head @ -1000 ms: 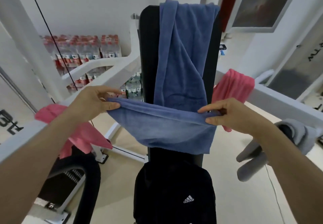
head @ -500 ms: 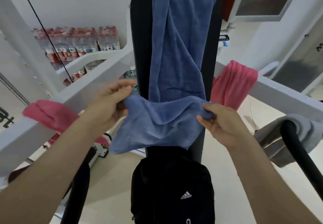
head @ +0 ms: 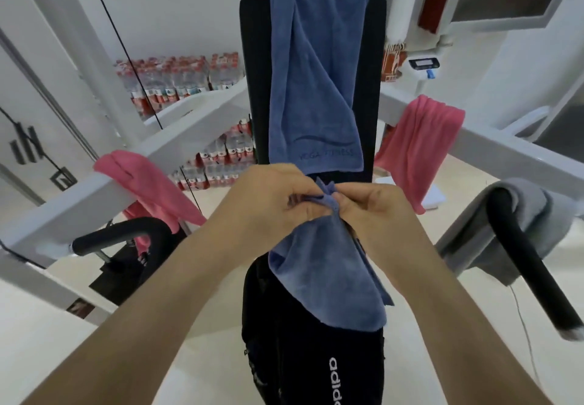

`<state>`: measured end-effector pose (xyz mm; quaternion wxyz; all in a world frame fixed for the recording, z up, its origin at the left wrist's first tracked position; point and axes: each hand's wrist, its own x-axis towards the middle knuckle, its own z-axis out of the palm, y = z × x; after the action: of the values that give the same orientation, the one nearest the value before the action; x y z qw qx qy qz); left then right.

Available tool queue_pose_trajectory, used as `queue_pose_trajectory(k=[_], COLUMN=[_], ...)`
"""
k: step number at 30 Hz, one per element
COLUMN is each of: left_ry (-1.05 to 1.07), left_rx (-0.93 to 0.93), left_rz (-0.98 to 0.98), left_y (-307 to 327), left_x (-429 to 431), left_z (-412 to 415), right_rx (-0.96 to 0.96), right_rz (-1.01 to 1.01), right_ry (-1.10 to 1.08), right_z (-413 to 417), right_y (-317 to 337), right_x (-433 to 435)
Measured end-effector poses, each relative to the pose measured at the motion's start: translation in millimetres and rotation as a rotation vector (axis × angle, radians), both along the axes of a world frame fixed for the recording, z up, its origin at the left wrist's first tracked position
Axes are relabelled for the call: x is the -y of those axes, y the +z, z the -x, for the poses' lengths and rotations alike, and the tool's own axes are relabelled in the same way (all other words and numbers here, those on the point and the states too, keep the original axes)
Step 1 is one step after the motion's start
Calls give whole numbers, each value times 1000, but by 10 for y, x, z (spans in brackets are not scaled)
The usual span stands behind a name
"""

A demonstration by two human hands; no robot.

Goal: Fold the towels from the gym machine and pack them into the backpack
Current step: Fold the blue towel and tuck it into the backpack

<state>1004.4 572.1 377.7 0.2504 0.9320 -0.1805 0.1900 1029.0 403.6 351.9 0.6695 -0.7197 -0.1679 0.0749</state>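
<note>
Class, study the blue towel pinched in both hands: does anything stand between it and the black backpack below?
Nothing visible does. The towel hangs from the grip of the left hand and right hand, its lower edge overlapping the backpack. Whether the backpack is open cannot be told.

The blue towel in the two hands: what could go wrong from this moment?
1. The left hand and right hand pinch only the top corners of the held blue towel; its hanging edges do not line up, so the fold may come out crooked.
2. Both hands are busy, and I cannot tell if the backpack below is open; freeing one hand could let the fold drop apart.
</note>
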Motion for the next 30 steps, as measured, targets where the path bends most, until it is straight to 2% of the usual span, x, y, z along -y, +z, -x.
queue_pose_trajectory(k=[3,5,9,10,12,14,16,19,21,22,25,27,30], left_ry=[39,55,31,42,86,132,196,274,291,318,427,411,260], left_rx=[-13,-106,-344,-362,-366,-403,-360,-102,-18,-25,-171,-180,-298], left_rz=[-12,18,351,314,118,54,28,-306,-472,-481,-356,-297,36], left_y=[98,145,174,127,-17,-118,-135,40,141,185,186,120,91], left_x=[136,231,347,343,316,254,132,-45,-123,-158,-352,-487,-642], left_z=[123,187,428,523,715,841,891,941,1031,1091,1206,1226,1213], right_rx=[-176,-109,32,21,-71,-102,-3,260,345,350,367,322,252], right_rz=[-126,-63,-65,-116,-281,-322,-148,144,166,129,98,87,35], right_ry=[169,245,88,67,92,136,82,3,12,48,278,454,588], right_z=[160,274,378,373,362,356,323,297,315,333,412,465,529], right_y=[50,71,32,-5,-44,-57,-88,-99,-61,-27,96,158,237], right_x=[201,305,434,473,549,620,655,576,448,371,83,-176,-614])
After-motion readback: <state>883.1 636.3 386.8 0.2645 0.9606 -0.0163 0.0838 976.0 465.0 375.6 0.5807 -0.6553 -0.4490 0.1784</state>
